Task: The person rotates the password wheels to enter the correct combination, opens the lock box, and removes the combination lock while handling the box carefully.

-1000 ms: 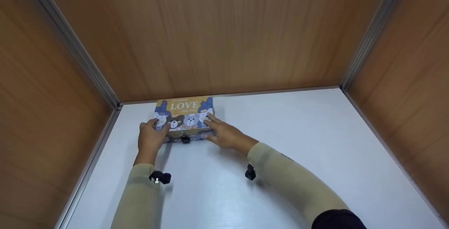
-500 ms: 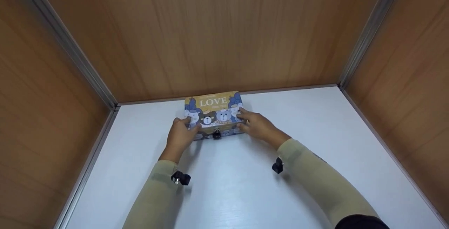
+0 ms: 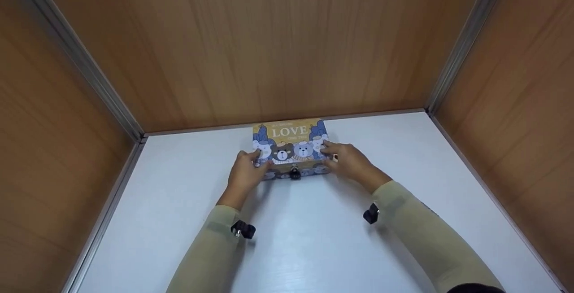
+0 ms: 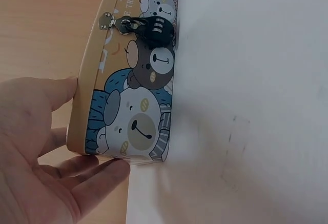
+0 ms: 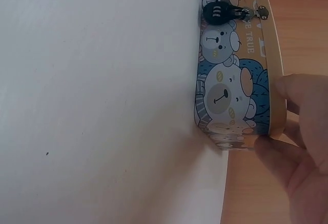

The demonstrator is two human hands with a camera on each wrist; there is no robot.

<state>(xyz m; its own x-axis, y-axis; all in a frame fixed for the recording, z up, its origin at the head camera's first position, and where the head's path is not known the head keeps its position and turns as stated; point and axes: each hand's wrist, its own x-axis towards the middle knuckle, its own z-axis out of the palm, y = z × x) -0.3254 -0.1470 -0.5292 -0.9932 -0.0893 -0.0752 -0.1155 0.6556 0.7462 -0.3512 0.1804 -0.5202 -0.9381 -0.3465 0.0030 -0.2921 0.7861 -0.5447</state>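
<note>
A tin box printed with cartoon bears and the word LOVE stands near the back of the white table, its lid down. On its front hangs a small black combination padlock, fastened through a metal hasp. My left hand grips the box's left end, thumb at the lid's front edge and fingers along the side. At the opposite end my right hand holds the box in the same manner, its fingertips on the lid edge and side wall. The far side of the box is hidden.
The white table is bounded by a wooden back panel and wooden side panels, joined by grey metal corner strips. The box sits close to the back panel. A black device is strapped on each wrist.
Both hands have moved the box to the right along the back of the table, from the left part toward the middle. The grip at its two ends stays the same.
</note>
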